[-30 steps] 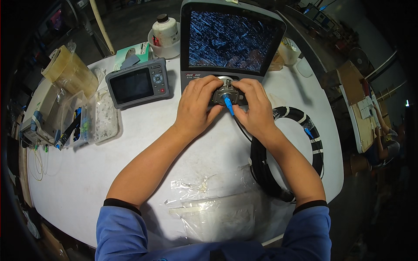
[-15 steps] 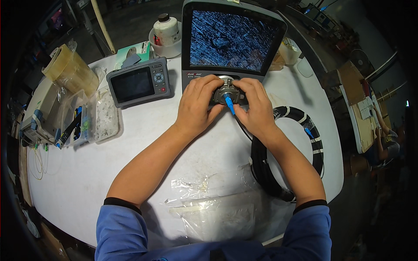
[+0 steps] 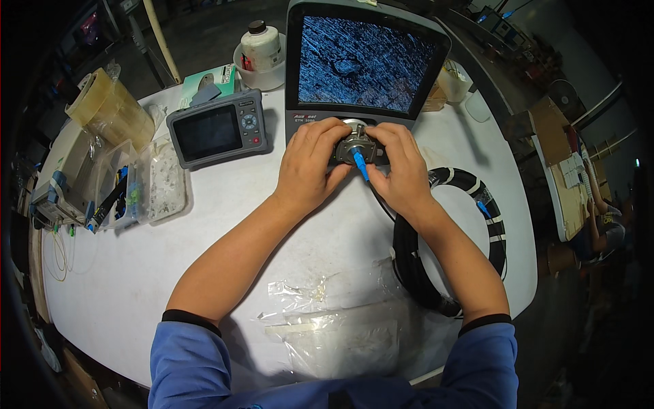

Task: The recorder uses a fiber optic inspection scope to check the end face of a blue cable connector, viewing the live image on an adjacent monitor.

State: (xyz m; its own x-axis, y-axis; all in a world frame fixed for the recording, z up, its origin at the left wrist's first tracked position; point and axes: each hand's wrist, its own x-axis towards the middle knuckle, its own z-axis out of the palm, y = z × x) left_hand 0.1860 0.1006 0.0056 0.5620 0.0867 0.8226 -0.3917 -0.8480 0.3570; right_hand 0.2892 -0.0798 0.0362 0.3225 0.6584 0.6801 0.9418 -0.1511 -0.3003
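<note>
From here I have left hand (image 3: 306, 160) and right hand (image 3: 403, 167) fingers (image 3: 332, 125) gripping the metal holder (image 3: 355, 142) below the screen (image 3: 361, 65), where the blue plug (image 3: 360, 163) sits, probably light and stiff, best pinched by its body.

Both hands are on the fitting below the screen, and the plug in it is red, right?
No: the plug is blue, not red, as the head view shows; the left hand and right hand are on the fitting below the screen.
</note>
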